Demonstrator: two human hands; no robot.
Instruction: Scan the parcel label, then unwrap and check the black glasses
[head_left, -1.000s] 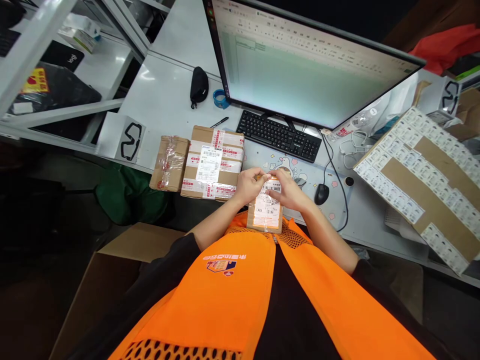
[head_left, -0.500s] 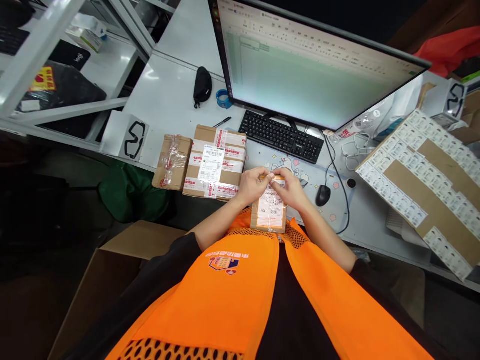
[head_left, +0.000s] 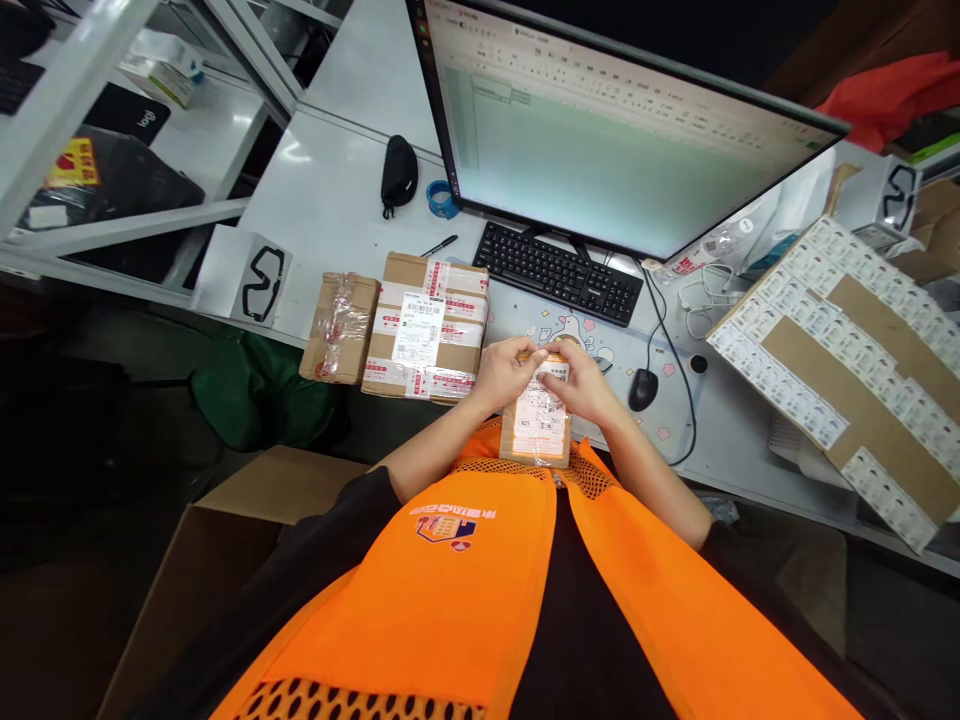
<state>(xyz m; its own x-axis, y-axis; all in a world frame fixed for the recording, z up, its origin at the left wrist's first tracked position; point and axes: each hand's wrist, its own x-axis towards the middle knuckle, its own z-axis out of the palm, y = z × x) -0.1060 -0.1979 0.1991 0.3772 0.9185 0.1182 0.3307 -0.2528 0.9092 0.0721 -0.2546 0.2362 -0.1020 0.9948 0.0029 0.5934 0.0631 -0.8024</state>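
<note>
left hand (head_left: 504, 372) and right hand (head_left: 581, 382) grip small parcel (head_left: 537, 428) together

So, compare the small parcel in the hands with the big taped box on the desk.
The small parcel is held between the left hand and right hand; the big taped box lies flat on the desk, untouched. The small parcel is far smaller than the big taped box. Both are brown cardboard with a white label.

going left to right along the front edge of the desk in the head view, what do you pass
small taped box → labelled box → left hand → small parcel → right hand → mouse → label-covered cardboard
</note>
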